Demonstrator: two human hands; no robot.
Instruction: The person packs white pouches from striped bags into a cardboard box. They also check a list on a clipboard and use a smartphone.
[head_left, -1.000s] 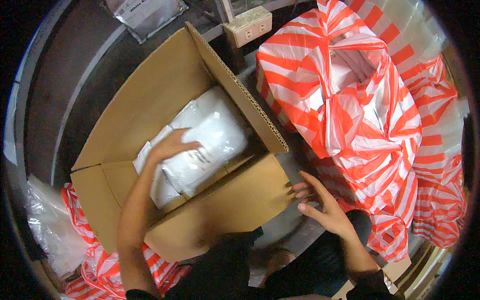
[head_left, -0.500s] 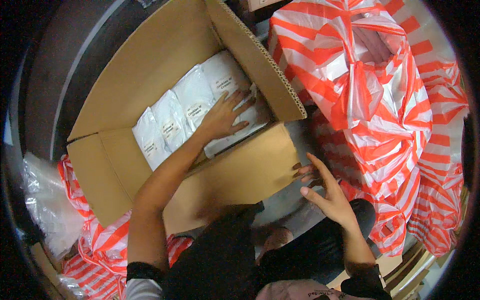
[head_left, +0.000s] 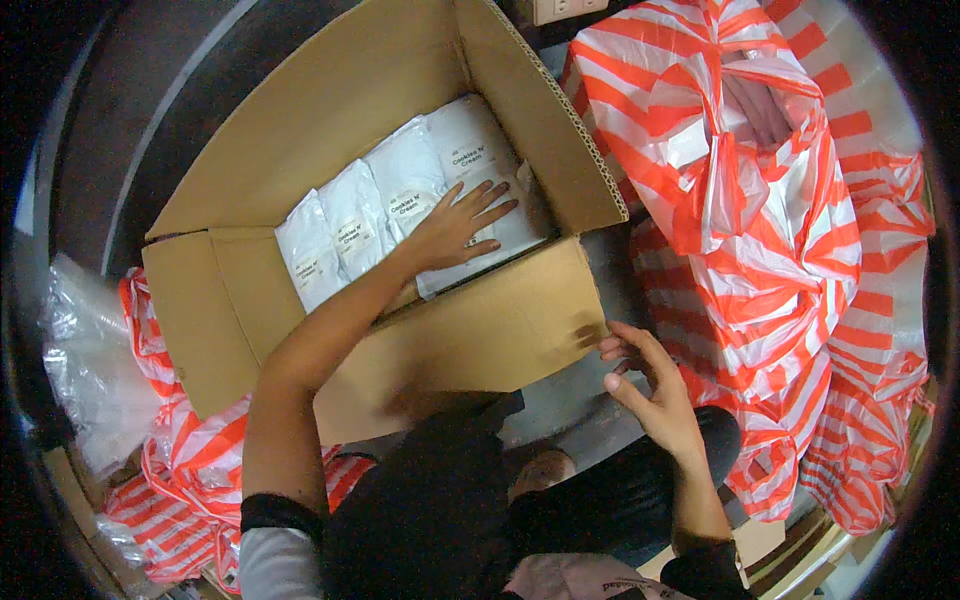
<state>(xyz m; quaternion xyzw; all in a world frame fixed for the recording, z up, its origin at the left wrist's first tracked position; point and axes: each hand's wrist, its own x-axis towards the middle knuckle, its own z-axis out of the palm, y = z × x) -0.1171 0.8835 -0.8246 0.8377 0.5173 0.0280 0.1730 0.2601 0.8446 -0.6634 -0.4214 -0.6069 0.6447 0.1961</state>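
A large cardboard box (head_left: pixel 330 110) stands with its flaps up before me. Several white pouches (head_left: pixel 403 170) with round labels are packed side by side inside it. My left hand (head_left: pixel 462 228) lies flat, fingers spread, on the rightmost white pouch (head_left: pixel 468 125). Beside the right end of the box's near flap (head_left: pixel 480 340) is my right hand (head_left: pixel 648 385), with its fingers half curled and apart and nothing between them. Its fingertips are close to the flap's corner; whether they touch it I cannot tell.
Red-and-white striped plastic bags (head_left: pixel 770 250) bulge with contents along the right side. More striped bags (head_left: pixel 200 470) lie at the lower left, beside clear plastic packaging (head_left: pixel 95 360). A power outlet (head_left: pixel 570 8) shows at the top. My bent knee (head_left: pixel 715 440) is near the right hand.
The view has shifted slightly. My left hand stays on the rightmost pouch, its fingers now flatter. My right hand's fingers have curled in a little beside the flap.
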